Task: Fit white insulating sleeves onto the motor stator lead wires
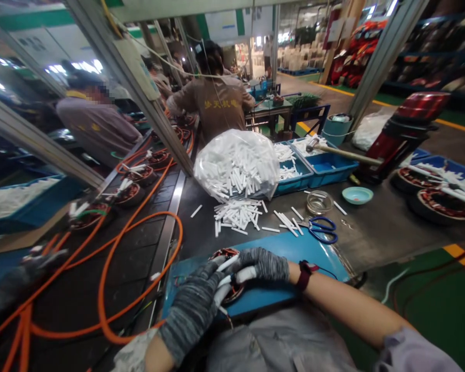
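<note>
A wire-wound motor stator [234, 295] lies on a blue mat [294, 250] in front of me, mostly covered by my hands. White tubes [228, 263] stick up from its windings. My left hand [194, 297], in a grey striped glove, is closed at the stator's left side, its fingers on a white tube. From the right, my right hand [261, 266], gloved alike, reaches over the stator with fingers bent and pinched on a white tube. Their fingertips almost meet, hiding the exact grip. Loose white tubes [238, 214] lie in a heap beyond the mat.
A clear bag [236, 160] of tubes stands behind the heap, beside blue bins [327, 168]. Blue-handled scissors [323, 230], a glass bowl [320, 202] and a mallet [344, 153] are at right. Left, a conveyor [139, 279] carries stators and an orange hose [101, 305]; a co-worker's gloved hand [19, 281] is there.
</note>
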`<action>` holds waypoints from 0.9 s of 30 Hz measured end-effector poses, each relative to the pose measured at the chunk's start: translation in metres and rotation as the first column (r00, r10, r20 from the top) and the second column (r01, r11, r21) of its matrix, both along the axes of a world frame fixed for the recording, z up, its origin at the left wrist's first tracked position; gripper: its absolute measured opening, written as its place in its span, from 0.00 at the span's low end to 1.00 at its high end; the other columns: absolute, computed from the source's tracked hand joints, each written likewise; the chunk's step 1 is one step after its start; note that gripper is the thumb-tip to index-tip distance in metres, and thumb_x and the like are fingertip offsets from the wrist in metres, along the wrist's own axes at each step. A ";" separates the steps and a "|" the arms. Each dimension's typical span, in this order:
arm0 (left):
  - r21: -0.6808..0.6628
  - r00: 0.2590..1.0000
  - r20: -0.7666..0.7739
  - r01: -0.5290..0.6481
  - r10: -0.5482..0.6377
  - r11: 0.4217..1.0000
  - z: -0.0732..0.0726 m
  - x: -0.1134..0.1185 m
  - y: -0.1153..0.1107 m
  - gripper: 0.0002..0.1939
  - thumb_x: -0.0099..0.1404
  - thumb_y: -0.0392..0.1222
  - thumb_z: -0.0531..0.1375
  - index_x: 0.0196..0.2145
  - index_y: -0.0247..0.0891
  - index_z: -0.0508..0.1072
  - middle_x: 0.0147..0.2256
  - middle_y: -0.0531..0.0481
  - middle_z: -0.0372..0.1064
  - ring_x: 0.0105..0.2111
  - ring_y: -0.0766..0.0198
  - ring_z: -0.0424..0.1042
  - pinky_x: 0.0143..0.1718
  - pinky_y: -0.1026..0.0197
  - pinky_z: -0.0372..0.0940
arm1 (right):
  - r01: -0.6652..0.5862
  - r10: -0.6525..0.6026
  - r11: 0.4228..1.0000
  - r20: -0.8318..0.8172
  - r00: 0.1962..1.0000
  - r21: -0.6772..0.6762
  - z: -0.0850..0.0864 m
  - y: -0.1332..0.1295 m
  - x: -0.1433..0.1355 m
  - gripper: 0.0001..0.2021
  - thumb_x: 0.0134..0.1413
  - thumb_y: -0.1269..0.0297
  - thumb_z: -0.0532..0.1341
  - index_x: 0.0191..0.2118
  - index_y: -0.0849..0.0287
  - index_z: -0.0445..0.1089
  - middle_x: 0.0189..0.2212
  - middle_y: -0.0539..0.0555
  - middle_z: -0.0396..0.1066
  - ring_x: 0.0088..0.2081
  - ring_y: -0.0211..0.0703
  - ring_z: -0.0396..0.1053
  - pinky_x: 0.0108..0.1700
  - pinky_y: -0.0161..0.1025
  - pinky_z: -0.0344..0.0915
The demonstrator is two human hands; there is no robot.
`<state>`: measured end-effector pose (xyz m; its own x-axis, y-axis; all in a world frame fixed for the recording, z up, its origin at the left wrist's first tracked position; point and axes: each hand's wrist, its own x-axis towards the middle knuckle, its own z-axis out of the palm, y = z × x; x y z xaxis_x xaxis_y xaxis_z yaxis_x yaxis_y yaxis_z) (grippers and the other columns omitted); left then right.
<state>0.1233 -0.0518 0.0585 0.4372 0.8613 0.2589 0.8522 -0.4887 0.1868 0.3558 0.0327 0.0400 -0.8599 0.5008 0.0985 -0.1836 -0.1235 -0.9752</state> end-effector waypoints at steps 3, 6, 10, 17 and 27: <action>0.013 0.998 0.063 0.010 -0.011 1.000 0.001 -0.005 -0.004 0.22 0.76 0.43 0.54 0.63 0.47 0.73 0.65 0.46 0.67 0.62 0.51 0.71 0.64 0.46 0.69 | -0.026 0.027 0.998 -0.014 1.000 0.061 0.002 0.002 -0.001 0.23 0.55 0.45 0.71 0.51 0.55 0.81 0.49 0.55 0.81 0.52 0.48 0.76 0.61 0.46 0.68; -0.083 0.990 0.137 0.030 -0.018 0.996 0.002 -0.011 -0.003 0.23 0.76 0.43 0.54 0.66 0.55 0.69 0.69 0.51 0.61 0.67 0.49 0.65 0.68 0.40 0.63 | -0.026 0.024 0.993 0.024 0.999 0.112 0.002 0.002 -0.008 0.23 0.55 0.41 0.69 0.46 0.54 0.83 0.46 0.54 0.82 0.50 0.48 0.77 0.59 0.44 0.68; -0.268 0.944 0.324 0.032 0.059 0.963 -0.003 -0.014 0.002 0.28 0.77 0.44 0.53 0.72 0.50 0.60 0.69 0.46 0.60 0.68 0.51 0.63 0.69 0.43 0.62 | 0.101 -0.169 0.956 0.237 0.957 0.274 -0.005 -0.001 -0.018 0.28 0.49 0.34 0.69 0.39 0.58 0.84 0.34 0.54 0.82 0.39 0.49 0.77 0.49 0.45 0.72; -0.390 0.959 0.269 0.190 -0.086 0.901 0.015 -0.018 0.007 0.27 0.79 0.49 0.50 0.73 0.53 0.57 0.73 0.51 0.53 0.72 0.53 0.54 0.71 0.47 0.58 | 0.093 -0.119 0.956 0.078 0.990 0.277 0.005 -0.002 -0.011 0.25 0.59 0.36 0.63 0.40 0.56 0.82 0.38 0.52 0.81 0.42 0.46 0.76 0.53 0.44 0.71; -0.297 0.975 -0.115 0.151 -0.192 0.943 0.003 0.026 0.044 0.28 0.74 0.48 0.58 0.68 0.38 0.67 0.69 0.35 0.58 0.70 0.44 0.58 0.70 0.40 0.57 | 0.301 -0.355 0.887 0.098 0.930 0.351 -0.011 -0.014 0.018 0.19 0.66 0.49 0.63 0.54 0.56 0.72 0.49 0.57 0.75 0.49 0.47 0.72 0.56 0.51 0.69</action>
